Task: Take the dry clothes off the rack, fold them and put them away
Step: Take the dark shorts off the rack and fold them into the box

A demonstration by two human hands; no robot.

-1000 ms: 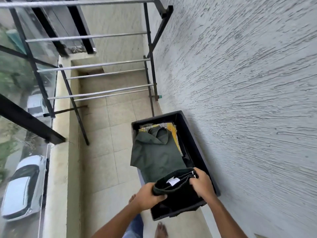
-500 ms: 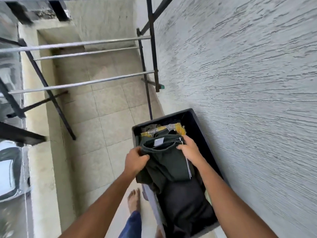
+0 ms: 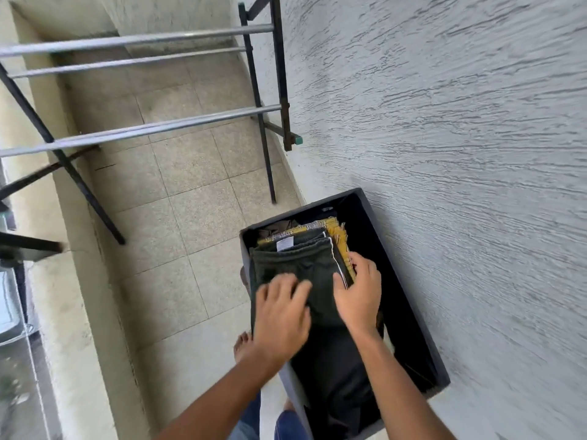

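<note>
Fingers straight and spread, the left hand (image 3: pixel 281 315) presses flat on a folded dark green garment (image 3: pixel 295 262), which I see topping the stack at the far end of the black rectangular storage box (image 3: pixel 390 255). The right hand (image 3: pixel 359 296), equally flat, rests along the garment's white-piped right edge. A yellow patterned cloth (image 3: pixel 336 227) peeks out beneath. The steel-railed black drying rack (image 3: pixel 152 130) stands beyond the box's far edge.

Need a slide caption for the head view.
Left hand and right hand press a folded dark garment onto the stack in the black bin.
</note>
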